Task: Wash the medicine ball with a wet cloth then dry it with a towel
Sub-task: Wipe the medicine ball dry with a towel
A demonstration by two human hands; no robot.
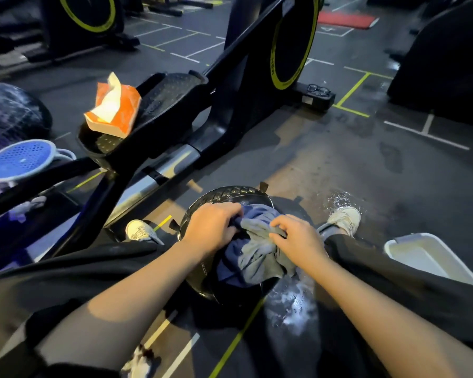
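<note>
1. The left hand (pixel 212 227) pressed on the black medicine ball (pixel 224 197), fingers curled shut on a fold of the blue-grey cloth (pixel 253 257).
2. The ball sat on the wet gym floor (pixel 366 165) between the person's shoes; the bunched cloth hid most of its top, and no long axis could be made out.
3. The right hand (pixel 298 238) clenched the cloth's other side.
</note>
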